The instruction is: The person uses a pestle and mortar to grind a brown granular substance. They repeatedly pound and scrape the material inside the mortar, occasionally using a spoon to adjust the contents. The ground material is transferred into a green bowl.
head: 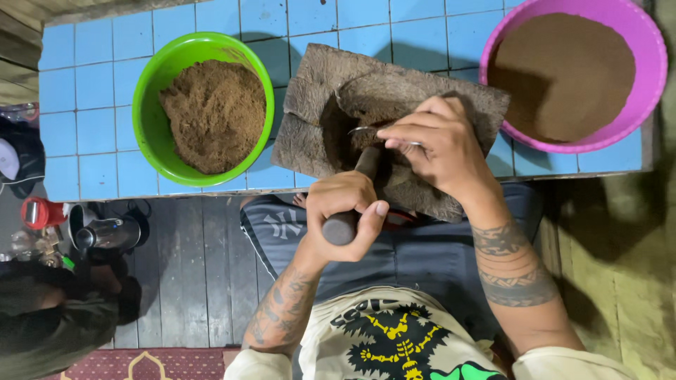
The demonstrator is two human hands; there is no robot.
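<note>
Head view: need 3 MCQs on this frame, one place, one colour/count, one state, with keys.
1. Where is the bright green plastic bowl of coarse brown powder relative to the weathered grey wooden block?
A. To the block's left in the picture
B. On top of the block
C. On the floor

2. How many bowls stand on the blue tiled tabletop?
A. One
B. Two
C. Four

3. What is the left hand doing?
A. Lying open and flat
B. Closed around a dark cylindrical handle
C. Dipping into a bowl

Answers:
1 A, the green bowl sits on the tiles left of the block.
2 B, only the green bowl and the round pink plastic bowl of fine brown powder show.
3 B, its fingers wrap the handle, while the right hand pinches a thin metal tool over the block.
</note>
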